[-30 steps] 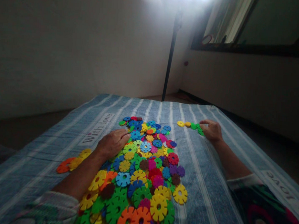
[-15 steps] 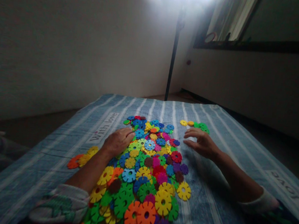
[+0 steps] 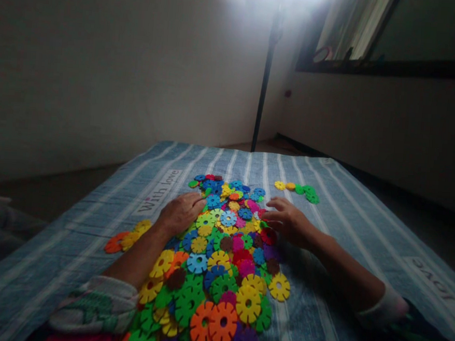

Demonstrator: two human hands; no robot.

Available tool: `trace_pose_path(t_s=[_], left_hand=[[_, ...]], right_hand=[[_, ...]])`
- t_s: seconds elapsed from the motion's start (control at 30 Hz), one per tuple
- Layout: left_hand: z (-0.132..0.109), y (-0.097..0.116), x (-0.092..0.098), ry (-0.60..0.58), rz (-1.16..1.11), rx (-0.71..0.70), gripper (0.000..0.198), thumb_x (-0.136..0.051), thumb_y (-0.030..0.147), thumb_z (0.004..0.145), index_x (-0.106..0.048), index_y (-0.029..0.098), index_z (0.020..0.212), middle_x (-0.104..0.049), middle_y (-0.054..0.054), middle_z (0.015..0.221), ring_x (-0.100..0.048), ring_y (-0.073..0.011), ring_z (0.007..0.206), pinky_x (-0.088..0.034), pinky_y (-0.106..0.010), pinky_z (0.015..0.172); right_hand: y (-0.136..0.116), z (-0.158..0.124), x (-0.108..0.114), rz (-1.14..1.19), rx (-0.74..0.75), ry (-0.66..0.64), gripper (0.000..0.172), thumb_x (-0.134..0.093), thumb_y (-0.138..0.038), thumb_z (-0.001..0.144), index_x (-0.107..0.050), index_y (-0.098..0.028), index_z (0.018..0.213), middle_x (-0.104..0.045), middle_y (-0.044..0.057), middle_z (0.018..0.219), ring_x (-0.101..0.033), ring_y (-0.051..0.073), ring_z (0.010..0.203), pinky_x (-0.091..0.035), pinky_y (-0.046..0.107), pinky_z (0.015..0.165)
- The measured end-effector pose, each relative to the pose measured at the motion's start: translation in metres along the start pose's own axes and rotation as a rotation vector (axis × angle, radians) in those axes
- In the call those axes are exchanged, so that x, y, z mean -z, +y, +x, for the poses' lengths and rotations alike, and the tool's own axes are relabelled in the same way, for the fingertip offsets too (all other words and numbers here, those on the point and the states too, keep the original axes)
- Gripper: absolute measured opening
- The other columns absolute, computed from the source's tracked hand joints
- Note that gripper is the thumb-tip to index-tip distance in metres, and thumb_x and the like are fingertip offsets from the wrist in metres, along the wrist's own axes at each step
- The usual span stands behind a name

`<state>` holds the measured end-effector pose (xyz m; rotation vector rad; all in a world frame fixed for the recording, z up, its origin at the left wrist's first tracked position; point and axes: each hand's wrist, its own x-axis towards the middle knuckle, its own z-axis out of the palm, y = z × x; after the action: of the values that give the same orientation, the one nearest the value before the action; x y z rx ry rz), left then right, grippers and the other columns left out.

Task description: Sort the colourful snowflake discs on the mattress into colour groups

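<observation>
A long heap of colourful notched plastic discs [image 3: 223, 287] lies down the middle of the cloth. My left hand [image 3: 181, 213] rests at the heap's left edge, its fingers bent and close together. Whatever those fingers hold, if anything, is hidden beneath them. Over the right edge of the heap is my right hand [image 3: 288, 220], thumb and fingers apart, with nothing seen between them. Its fingertips are close to a red disc [image 3: 268, 236] and some purple ones. A green disc [image 3: 193, 183] lies just beyond my left fingers.
At the back right, yellow and green discs [image 3: 307, 191] form a short row. Several orange and yellow discs [image 3: 129, 240] lie left of my left forearm. A striped blue cloth [image 3: 349, 215] covers the surface. Behind it stands a dark pole [image 3: 263, 90] under a bright light.
My right hand has moved left, from beside the heap to over its right edge, fingers still apart. My left hand has stayed nearly in place.
</observation>
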<state>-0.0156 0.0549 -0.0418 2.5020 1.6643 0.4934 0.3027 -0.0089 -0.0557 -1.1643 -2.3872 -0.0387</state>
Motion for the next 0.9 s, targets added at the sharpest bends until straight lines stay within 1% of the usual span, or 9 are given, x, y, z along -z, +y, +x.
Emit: trace_pose_path(t_s=[0.1, 0.17, 0.23, 0.4, 0.53, 0.7, 0.83, 0.9], left_hand=[[0.001, -0.002, -0.002, 0.002, 0.003, -0.004, 0.042, -0.03, 0.042, 0.087, -0.066, 0.021, 0.085, -0.071, -0.007, 0.1, -0.062, -0.0227, 0.103, -0.046, -0.032, 0.095], [0.001, -0.002, -0.002, 0.005, 0.001, -0.003, 0.042, -0.03, 0.042, 0.087, -0.065, 0.021, 0.085, -0.071, -0.008, 0.1, -0.062, -0.0228, 0.103, -0.046, -0.032, 0.095], [0.001, -0.002, -0.002, 0.007, -0.008, -0.007, 0.043, -0.029, 0.043, 0.087, -0.065, 0.02, 0.086, -0.07, -0.008, 0.1, -0.062, -0.0231, 0.103, -0.046, -0.033, 0.096], [0.0, 0.001, 0.0, -0.003, -0.016, 0.001, 0.044, -0.028, 0.044, 0.087, -0.065, 0.02, 0.086, -0.07, -0.008, 0.102, -0.061, -0.0227, 0.105, -0.045, -0.032, 0.097], [0.0, 0.0, 0.0, -0.006, -0.015, 0.006, 0.043, -0.029, 0.043, 0.086, -0.065, 0.02, 0.086, -0.07, -0.008, 0.102, -0.061, -0.0229, 0.105, -0.045, -0.033, 0.097], [0.0, -0.003, -0.003, 0.023, -0.033, -0.016, 0.041, -0.031, 0.044, 0.086, -0.065, 0.021, 0.086, -0.071, -0.007, 0.101, -0.062, -0.0223, 0.103, -0.046, -0.032, 0.096], [0.001, -0.003, -0.003, 0.025, -0.041, -0.009, 0.04, -0.032, 0.043, 0.086, -0.065, 0.021, 0.084, -0.071, -0.007, 0.1, -0.062, -0.0221, 0.103, -0.046, -0.032, 0.096], [0.001, -0.002, -0.003, 0.028, -0.044, -0.01, 0.04, -0.031, 0.043, 0.086, -0.065, 0.021, 0.085, -0.071, -0.008, 0.1, -0.061, -0.0223, 0.104, -0.045, -0.032, 0.097]], right_hand=[[0.002, 0.0, -0.003, 0.008, 0.028, -0.048, 0.025, -0.066, -0.015, 0.082, -0.074, -0.027, 0.102, -0.063, 0.011, 0.117, -0.053, 0.029, 0.118, -0.049, 0.044, 0.091], [0.002, -0.001, -0.003, 0.019, 0.031, -0.075, 0.025, -0.065, -0.016, 0.082, -0.074, -0.026, 0.103, -0.061, 0.013, 0.121, -0.051, 0.03, 0.121, -0.049, 0.046, 0.092], [0.004, -0.001, -0.003, 0.024, 0.031, -0.089, 0.025, -0.065, -0.016, 0.082, -0.074, -0.025, 0.103, -0.059, 0.013, 0.123, -0.05, 0.031, 0.122, -0.048, 0.046, 0.093], [0.009, -0.004, -0.005, 0.076, 0.027, -0.097, 0.027, -0.068, -0.014, 0.079, -0.073, -0.027, 0.102, -0.057, 0.01, 0.125, -0.047, 0.03, 0.125, -0.046, 0.047, 0.096], [0.009, -0.005, -0.003, 0.158, 0.034, -0.097, 0.025, -0.07, -0.014, 0.077, -0.072, -0.024, 0.1, -0.058, 0.011, 0.123, -0.048, 0.03, 0.123, -0.045, 0.048, 0.097], [0.002, -0.003, 0.004, 0.228, 0.044, -0.12, 0.021, -0.071, -0.018, 0.077, -0.07, -0.019, 0.098, -0.06, 0.013, 0.118, -0.05, 0.029, 0.118, -0.045, 0.047, 0.097], [0.001, -0.002, 0.006, 0.261, 0.028, -0.123, 0.022, -0.074, -0.018, 0.075, -0.07, -0.02, 0.097, -0.06, 0.011, 0.117, -0.051, 0.028, 0.118, -0.045, 0.045, 0.097], [0.002, -0.002, 0.006, 0.271, 0.031, -0.125, 0.02, -0.073, -0.02, 0.076, -0.07, -0.021, 0.096, -0.061, 0.011, 0.118, -0.052, 0.027, 0.116, -0.046, 0.045, 0.096]])
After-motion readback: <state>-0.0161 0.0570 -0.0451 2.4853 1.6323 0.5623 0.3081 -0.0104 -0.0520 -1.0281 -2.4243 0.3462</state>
